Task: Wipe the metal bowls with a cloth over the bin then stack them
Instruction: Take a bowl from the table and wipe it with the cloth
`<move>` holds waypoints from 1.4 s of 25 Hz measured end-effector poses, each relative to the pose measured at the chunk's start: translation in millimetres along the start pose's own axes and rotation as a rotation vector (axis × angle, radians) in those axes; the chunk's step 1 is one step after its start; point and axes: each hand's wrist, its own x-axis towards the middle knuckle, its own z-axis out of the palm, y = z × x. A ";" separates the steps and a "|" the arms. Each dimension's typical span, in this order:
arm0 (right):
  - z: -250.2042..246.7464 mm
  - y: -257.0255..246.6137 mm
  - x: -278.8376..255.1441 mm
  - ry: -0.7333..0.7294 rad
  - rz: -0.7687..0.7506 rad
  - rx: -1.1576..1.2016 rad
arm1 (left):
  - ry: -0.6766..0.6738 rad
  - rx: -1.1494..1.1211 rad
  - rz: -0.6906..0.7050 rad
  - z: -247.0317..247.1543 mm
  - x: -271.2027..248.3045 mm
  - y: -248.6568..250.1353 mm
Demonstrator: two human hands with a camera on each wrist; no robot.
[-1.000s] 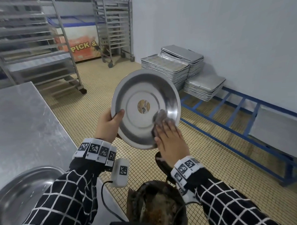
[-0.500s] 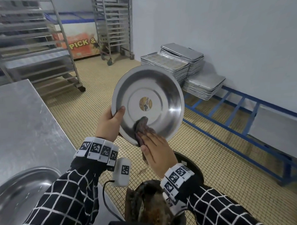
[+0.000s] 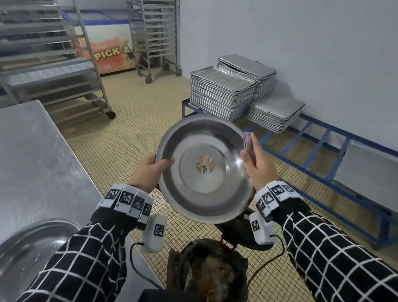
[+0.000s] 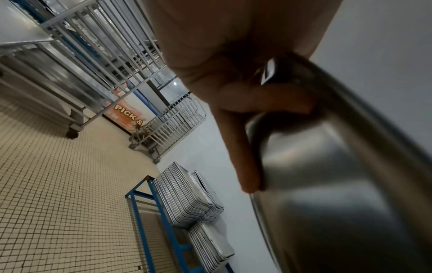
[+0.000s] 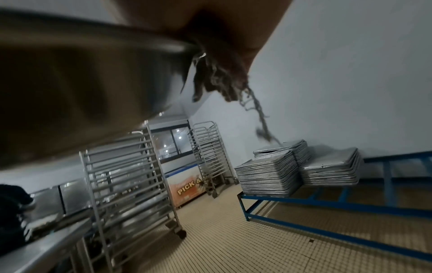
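Over the black-lined bin (image 3: 210,273), my right hand (image 3: 259,165) has slid the grey-purple cloth (image 3: 248,144) from the round steel bowl (image 3: 203,171)'s lower inside to its right rim, pinching it there, left hand (image 3: 149,173) still clamping the left rim — inside looks nearly wiped.

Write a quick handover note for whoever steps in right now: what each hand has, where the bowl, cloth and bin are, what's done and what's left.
Left hand: grips the metal bowl by its left rim, thumb inside.
Right hand: holds the cloth against the bowl's right rim.
The bowl is tilted toward the person, above and just beyond the bin. A sticker sits at its centre.
A second bowl rests on the steel table at the left.
Done: wiping under way.
Left: finish wiping, then stack the bowl. Whether the second bowl is already wiped cannot be told.
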 end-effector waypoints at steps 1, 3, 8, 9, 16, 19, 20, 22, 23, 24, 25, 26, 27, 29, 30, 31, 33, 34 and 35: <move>-2.9 -1.1 1.8 -0.004 0.049 0.062 | -0.029 -0.006 -0.002 -2.6 2.1 -2.1; -5.2 2.4 5.1 0.008 0.133 0.105 | -0.059 0.002 0.000 -5.8 4.4 -5.1; 0.2 1.0 -1.8 0.175 0.282 0.252 | -0.017 -0.087 0.138 -1.2 0.2 -1.9; 3.7 -3.1 -3.8 0.244 0.325 0.299 | -0.028 -0.150 0.157 1.7 0.5 -2.7; 21.2 -43.3 1.3 0.393 0.327 0.507 | 0.055 -0.237 0.172 35.6 -4.9 6.1; 20.5 -45.2 0.5 0.265 0.302 0.468 | 0.145 -0.307 0.151 27.3 0.1 12.6; 21.2 -43.4 -1.6 0.219 0.325 0.440 | 0.173 -0.294 0.157 23.2 1.3 13.7; 22.8 -39.5 -7.5 0.185 0.346 0.365 | 0.224 -0.232 0.180 16.2 3.2 14.2; 23.7 -38.9 -9.8 0.196 0.320 0.322 | 0.242 -0.181 0.197 13.3 4.3 14.6; 25.2 -40.0 -11.0 0.211 0.275 0.285 | 0.248 -0.139 0.217 10.7 4.9 14.9; 28.2 -42.1 -11.6 0.210 0.214 0.249 | 0.247 -0.113 0.232 8.9 5.1 15.6; 33.9 -46.2 -13.2 0.179 0.151 0.208 | 0.240 -0.098 0.239 8.1 4.5 16.9; 41.2 -52.3 -16.3 0.117 0.089 0.158 | 0.231 -0.091 0.246 8.6 4.1 17.5; 58.3 -68.0 -29.4 -0.051 -0.098 0.074 | 0.217 -0.090 0.268 12.8 2.9 20.6; 65.7 -75.8 -39.1 -0.132 -0.220 0.028 | 0.213 -0.095 0.270 14.3 1.9 22.9; 71.7 -79.7 -48.0 -0.196 -0.329 -0.020 | 0.205 -0.111 0.268 14.7 2.0 24.8; 75.2 -76.3 -54.1 -0.255 -0.435 -0.106 | 0.178 -0.172 0.236 13.6 3.9 28.1; 71.4 -73.4 -50.9 -0.254 -0.440 -0.158 | 0.174 -0.190 0.211 12.3 3.7 28.2; 66.3 -68.6 -43.8 -0.243 -0.438 -0.242 | 0.184 -0.202 0.195 10.5 3.9 28.0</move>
